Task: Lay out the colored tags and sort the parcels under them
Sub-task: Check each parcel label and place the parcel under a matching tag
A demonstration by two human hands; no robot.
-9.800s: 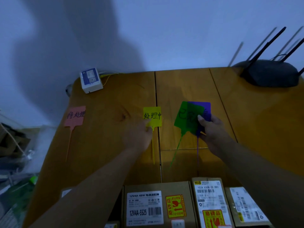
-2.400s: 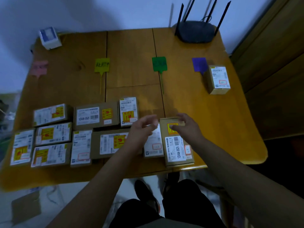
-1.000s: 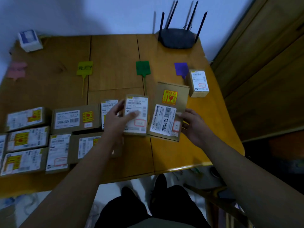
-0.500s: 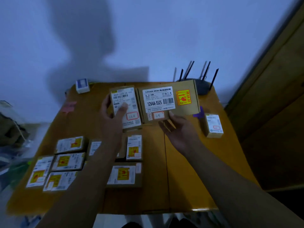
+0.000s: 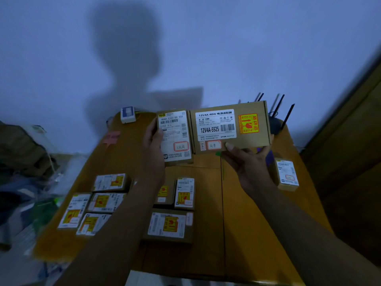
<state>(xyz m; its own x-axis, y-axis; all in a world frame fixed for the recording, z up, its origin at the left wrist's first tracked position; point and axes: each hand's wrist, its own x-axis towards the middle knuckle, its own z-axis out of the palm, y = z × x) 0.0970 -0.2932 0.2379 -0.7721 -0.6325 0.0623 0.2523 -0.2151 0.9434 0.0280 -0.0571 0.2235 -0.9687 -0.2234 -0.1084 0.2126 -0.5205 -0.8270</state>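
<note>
While a small brown cardboard parcel [image 5: 175, 137] is gripped in the left hand [image 5: 153, 142] and a wider yellow-stickered cardboard parcel [image 5: 231, 126] pinched at its lower edge by the right hand [image 5: 250, 164], both above the far end of the orange wooden table [image 5: 243, 213], that shallow pinch may drop it.

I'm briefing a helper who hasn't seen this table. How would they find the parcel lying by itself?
Start at the wooden table and go to its right edge, nearer than the black router. A small parcel lies flat there, right of the right hand. Unlike the parcels clustered left and middle, it lies alone and its white label has no large yellow sticker.
</note>
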